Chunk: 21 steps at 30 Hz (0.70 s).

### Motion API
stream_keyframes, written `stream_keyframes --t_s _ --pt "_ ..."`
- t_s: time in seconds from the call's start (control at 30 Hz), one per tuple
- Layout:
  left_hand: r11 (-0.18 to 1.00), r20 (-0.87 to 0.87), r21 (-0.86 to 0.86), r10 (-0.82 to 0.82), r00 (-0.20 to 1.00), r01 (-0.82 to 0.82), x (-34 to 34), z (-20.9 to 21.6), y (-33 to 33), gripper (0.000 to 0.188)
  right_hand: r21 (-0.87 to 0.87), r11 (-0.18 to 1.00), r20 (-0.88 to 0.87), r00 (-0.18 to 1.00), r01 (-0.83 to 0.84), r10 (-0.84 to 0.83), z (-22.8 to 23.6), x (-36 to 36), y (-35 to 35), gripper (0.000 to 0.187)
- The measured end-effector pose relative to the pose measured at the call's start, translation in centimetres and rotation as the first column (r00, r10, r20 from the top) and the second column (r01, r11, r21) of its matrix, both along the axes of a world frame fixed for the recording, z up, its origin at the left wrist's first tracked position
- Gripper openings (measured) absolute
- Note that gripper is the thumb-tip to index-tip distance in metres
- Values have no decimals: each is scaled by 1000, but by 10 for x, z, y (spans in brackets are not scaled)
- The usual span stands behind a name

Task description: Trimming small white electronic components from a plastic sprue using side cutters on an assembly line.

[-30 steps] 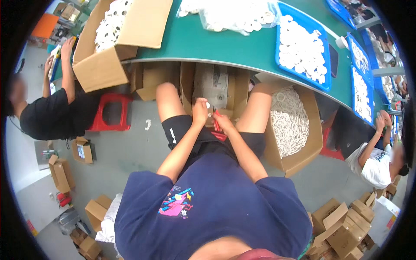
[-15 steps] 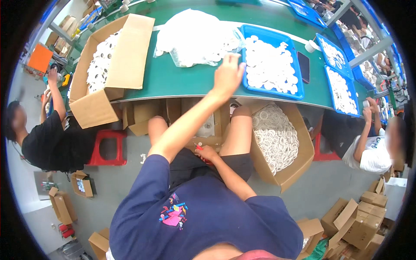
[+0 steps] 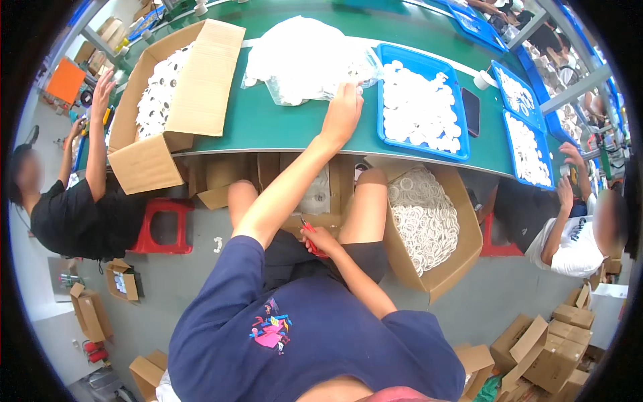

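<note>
Green worktable point(image 3: 281, 127) ran across the view, an open cardboard box point(image 3: 167, 100) of white pieces sat at its left end, a clear bag point(image 3: 301, 57) of white parts mid-table, blue trays point(image 3: 418, 110) of white rings right, a dark flat thing, perhaps a phone point(image 3: 471, 111), between trays.

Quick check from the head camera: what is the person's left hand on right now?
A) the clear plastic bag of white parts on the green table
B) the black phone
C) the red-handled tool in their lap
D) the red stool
A: the left hand is stretched out to the edge of the plastic bag on the green table, while the right hand holds the red-handled tool at the lap.
</note>
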<state>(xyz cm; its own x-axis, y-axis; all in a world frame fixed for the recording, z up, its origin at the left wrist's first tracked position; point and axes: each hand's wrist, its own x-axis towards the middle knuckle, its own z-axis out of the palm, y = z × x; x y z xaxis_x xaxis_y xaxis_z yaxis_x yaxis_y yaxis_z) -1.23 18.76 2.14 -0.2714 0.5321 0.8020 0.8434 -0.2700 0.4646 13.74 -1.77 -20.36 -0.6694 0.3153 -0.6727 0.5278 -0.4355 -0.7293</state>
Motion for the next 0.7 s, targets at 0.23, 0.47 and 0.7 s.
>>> stream_keyframes --t_s 0.23,0.47,0.7 --pt "956 907 -6 -118 404 293 25 14 -120 29 -158 950 -157 943 270 -294 108 61 -1 25" --pt "885 962 176 -62 -264 431 36 -42 -185 19 -24 855 -242 826 519 -508 141 45 26 28" --pt "899 945 220 -100 -312 378 34 -50 -206 10 498 767 -283 912 405 -297 164 12 33 36"
